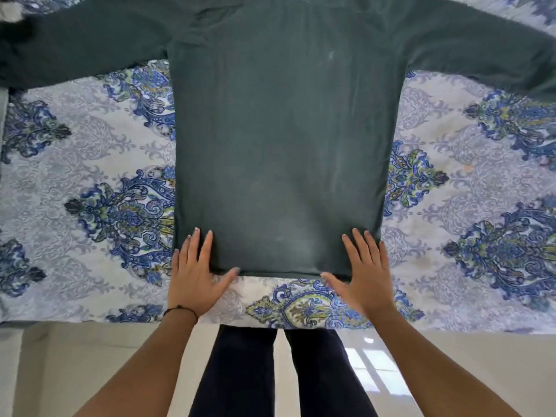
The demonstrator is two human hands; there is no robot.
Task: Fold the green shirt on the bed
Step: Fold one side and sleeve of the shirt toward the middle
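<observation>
Beyond frame, green shirt [279, 139] cuffs, seemingly.

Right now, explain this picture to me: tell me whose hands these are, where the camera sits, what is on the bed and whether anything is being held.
There is no machine here. A person wears a camera on the head, so this single picture looks forward and down at their own arms and legs. They stand at the edge of a bed covered with a blue and white patterned sheet. A green shirt lies spread flat on it, both long sleeves stretched out to the sides, the hem nearest the person. The left hand lies flat with spread fingers on the hem's left corner, and the right hand does the same on the right corner. Neither hand grips anything; both just rest on the cloth. No fold has been made yet.
</observation>
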